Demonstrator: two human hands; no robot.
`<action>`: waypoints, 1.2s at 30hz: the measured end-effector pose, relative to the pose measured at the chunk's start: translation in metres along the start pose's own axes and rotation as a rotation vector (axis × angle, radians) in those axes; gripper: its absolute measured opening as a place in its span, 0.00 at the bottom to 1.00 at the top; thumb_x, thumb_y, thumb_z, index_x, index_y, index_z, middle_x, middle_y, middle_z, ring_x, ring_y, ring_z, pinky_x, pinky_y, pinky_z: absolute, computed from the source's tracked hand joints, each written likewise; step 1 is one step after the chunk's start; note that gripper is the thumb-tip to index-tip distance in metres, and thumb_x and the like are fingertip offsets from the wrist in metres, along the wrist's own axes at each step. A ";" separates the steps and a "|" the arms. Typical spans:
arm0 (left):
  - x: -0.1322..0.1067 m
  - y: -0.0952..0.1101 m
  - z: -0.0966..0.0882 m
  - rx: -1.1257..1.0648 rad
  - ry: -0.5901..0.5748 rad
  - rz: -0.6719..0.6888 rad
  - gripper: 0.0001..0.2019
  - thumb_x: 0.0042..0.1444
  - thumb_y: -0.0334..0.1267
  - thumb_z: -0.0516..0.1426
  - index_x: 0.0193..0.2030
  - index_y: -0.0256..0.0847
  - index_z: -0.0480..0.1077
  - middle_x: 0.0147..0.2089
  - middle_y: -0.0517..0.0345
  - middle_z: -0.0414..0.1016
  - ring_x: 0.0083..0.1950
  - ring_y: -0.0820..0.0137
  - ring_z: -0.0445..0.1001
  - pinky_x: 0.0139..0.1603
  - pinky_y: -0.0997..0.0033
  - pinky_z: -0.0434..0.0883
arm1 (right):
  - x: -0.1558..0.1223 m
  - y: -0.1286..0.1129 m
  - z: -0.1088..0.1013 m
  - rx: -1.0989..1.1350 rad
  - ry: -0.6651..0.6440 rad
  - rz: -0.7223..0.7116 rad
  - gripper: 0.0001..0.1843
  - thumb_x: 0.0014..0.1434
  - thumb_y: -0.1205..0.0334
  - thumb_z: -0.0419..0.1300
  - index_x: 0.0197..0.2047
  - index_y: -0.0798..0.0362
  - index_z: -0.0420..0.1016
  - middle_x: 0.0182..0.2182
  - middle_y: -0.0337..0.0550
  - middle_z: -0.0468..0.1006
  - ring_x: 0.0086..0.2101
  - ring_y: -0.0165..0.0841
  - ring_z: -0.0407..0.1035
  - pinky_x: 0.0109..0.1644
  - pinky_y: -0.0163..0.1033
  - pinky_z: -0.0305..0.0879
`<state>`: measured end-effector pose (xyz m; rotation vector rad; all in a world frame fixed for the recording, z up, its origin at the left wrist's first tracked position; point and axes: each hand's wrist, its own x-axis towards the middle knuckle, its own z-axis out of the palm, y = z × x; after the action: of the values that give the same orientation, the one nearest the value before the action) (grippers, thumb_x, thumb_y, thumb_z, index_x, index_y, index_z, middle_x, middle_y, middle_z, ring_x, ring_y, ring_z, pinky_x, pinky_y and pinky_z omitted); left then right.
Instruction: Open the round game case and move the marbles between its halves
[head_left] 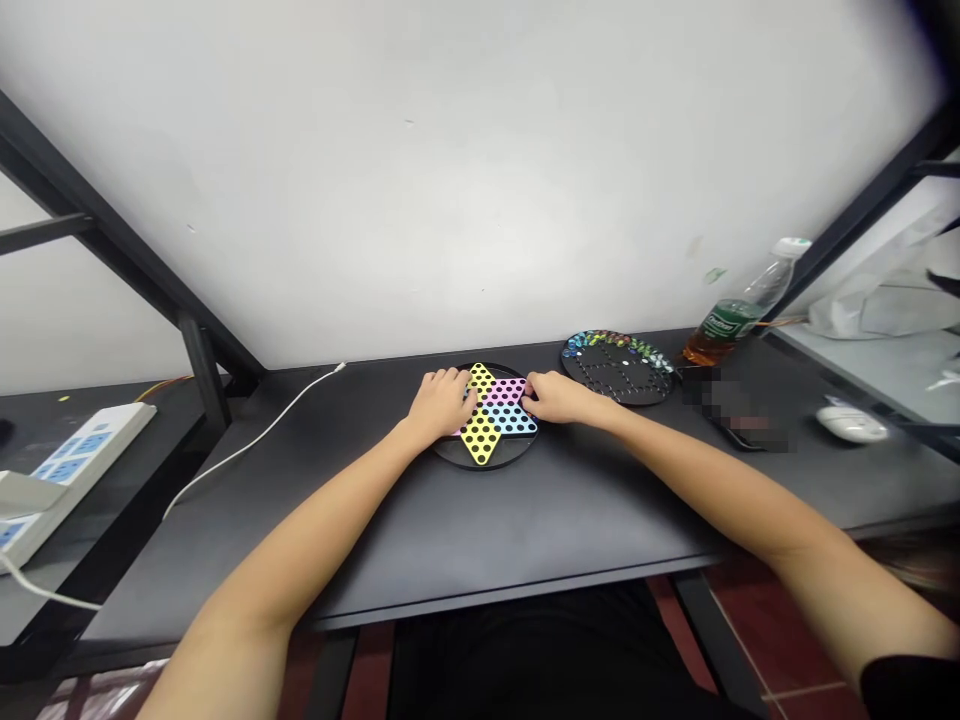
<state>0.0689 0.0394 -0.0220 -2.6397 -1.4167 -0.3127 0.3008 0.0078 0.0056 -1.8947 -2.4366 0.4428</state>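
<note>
A star-shaped Chinese checkers board (pixel 484 428), coloured yellow, pink and blue with rows of dark holes, lies over a round black base (pixel 486 465) on the desk. My left hand (pixel 441 402) has its fingers curled over the star's left side and hides part of it. From the other side, my right hand (pixel 553 397) pinches the star's right edge between thumb and fingers. Just behind my right hand rests a round black tray (pixel 611 380) with coloured glass marbles (pixel 645 352) along its far rim.
A bottle (pixel 739 305) of amber drink stands at the back right. Near it are a phone-like dark object (pixel 750 435), partly blurred out, and a white mouse (pixel 853 422). To the left lie a white cable (pixel 262 432) and a power strip (pixel 90 450). A white wall (pixel 450 200) closes the back.
</note>
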 end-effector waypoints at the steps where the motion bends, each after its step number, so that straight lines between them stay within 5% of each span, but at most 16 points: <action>1: 0.000 0.000 0.000 0.002 0.001 -0.001 0.15 0.68 0.42 0.47 0.53 0.40 0.70 0.49 0.46 0.77 0.52 0.57 0.73 0.55 0.56 0.64 | 0.000 0.000 -0.001 -0.007 0.004 -0.016 0.11 0.65 0.59 0.57 0.43 0.57 0.76 0.39 0.56 0.82 0.38 0.42 0.77 0.37 0.37 0.62; 10: 0.000 -0.001 0.001 0.013 0.005 0.008 0.16 0.69 0.42 0.47 0.53 0.39 0.70 0.49 0.46 0.76 0.52 0.58 0.73 0.54 0.57 0.64 | -0.002 0.004 -0.004 0.162 -0.016 -0.007 0.08 0.57 0.58 0.65 0.29 0.52 0.76 0.27 0.47 0.79 0.34 0.39 0.75 0.35 0.35 0.63; 16: -0.001 0.001 -0.001 0.025 -0.006 0.001 0.15 0.69 0.42 0.47 0.53 0.39 0.70 0.48 0.46 0.76 0.51 0.57 0.73 0.53 0.57 0.64 | 0.007 0.022 -0.014 0.932 -0.148 0.275 0.08 0.57 0.59 0.57 0.29 0.50 0.61 0.20 0.38 0.67 0.17 0.26 0.54 0.17 0.31 0.46; 19: -0.001 0.002 -0.002 0.011 -0.010 -0.002 0.15 0.69 0.42 0.47 0.53 0.39 0.70 0.48 0.47 0.76 0.51 0.57 0.73 0.53 0.57 0.64 | 0.009 0.027 -0.022 1.242 -0.255 0.285 0.08 0.52 0.63 0.55 0.28 0.49 0.56 0.21 0.36 0.62 0.17 0.25 0.47 0.16 0.30 0.39; 22: -0.001 0.001 -0.001 0.001 -0.015 -0.006 0.16 0.69 0.42 0.47 0.53 0.39 0.70 0.49 0.47 0.76 0.51 0.58 0.73 0.54 0.58 0.64 | 0.006 0.024 -0.021 1.043 -0.202 0.171 0.06 0.53 0.62 0.55 0.28 0.50 0.59 0.22 0.37 0.63 0.18 0.25 0.50 0.18 0.31 0.41; 28: 0.000 0.000 0.001 0.004 -0.011 -0.002 0.15 0.69 0.42 0.47 0.53 0.39 0.70 0.48 0.46 0.76 0.51 0.57 0.73 0.54 0.57 0.64 | -0.016 0.003 -0.009 0.051 -0.066 -0.082 0.09 0.63 0.58 0.55 0.38 0.53 0.73 0.33 0.49 0.79 0.33 0.38 0.72 0.34 0.37 0.59; 36: 0.000 0.000 0.000 0.004 -0.005 0.004 0.15 0.69 0.42 0.48 0.53 0.39 0.70 0.48 0.47 0.76 0.51 0.58 0.73 0.54 0.57 0.64 | -0.023 -0.014 -0.004 -0.130 -0.096 -0.019 0.18 0.69 0.59 0.46 0.45 0.57 0.75 0.41 0.58 0.81 0.38 0.43 0.76 0.38 0.39 0.61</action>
<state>0.0688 0.0389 -0.0219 -2.6419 -1.4116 -0.3035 0.2945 -0.0162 0.0165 -1.9396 -2.6024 0.3920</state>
